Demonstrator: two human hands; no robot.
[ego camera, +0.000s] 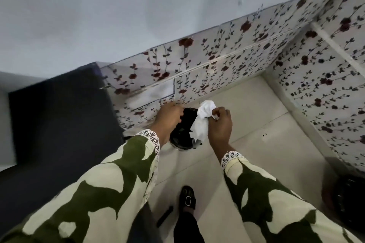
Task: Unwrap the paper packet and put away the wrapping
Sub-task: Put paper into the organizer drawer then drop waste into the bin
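A crumpled white paper wrapping (pixel 203 120) hangs from my right hand (pixel 220 125), whose fingers are pinched shut on its upper part. Directly below it stands a small round bin (pixel 181 140) with a black liner, on the pale tiled floor. My left hand (pixel 167 119) is closed on the far left rim of the black liner, holding it. The paper's lower end dangles over the bin's mouth. The frame is blurred, so what lies inside the bin cannot be made out.
A counter front covered in rose-patterned paper (pixel 227 61) runs behind the bin and turns along the right. A dark counter top (pixel 59 120) lies to the left. My sandalled foot (pixel 187 197) is on the floor tiles (pixel 256 144). A dark round object (pixel 349 201) sits at the right edge.
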